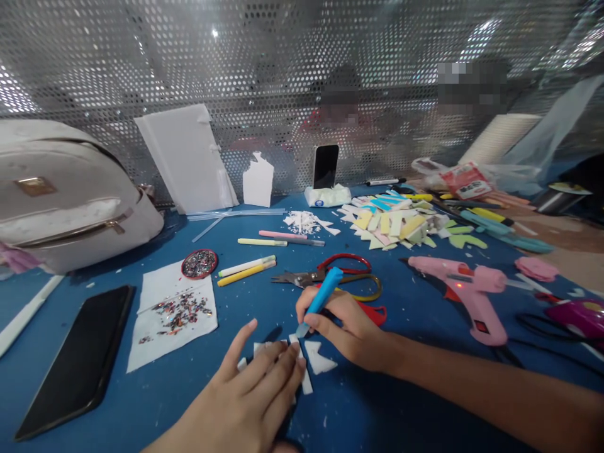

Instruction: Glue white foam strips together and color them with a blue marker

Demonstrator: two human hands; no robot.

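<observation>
My right hand [346, 327] is closed around a blue craft knife [321, 298], its tip down on small white foam pieces [317, 360] on the blue table [401, 402]. My left hand [245, 396] lies flat with fingers stretched out, pressing on the white pieces just left of the knife tip. Part of the white pieces is hidden under my left fingers.
Scissors [330, 275] lie just behind my right hand. A pink glue gun [465, 292] is at the right, coloured foam scraps [396, 223] behind it. A paper with glitter [177, 311], a black phone [78, 358], pens [248, 269] and a white bag [66, 195] are at the left. People sit behind the perforated screen.
</observation>
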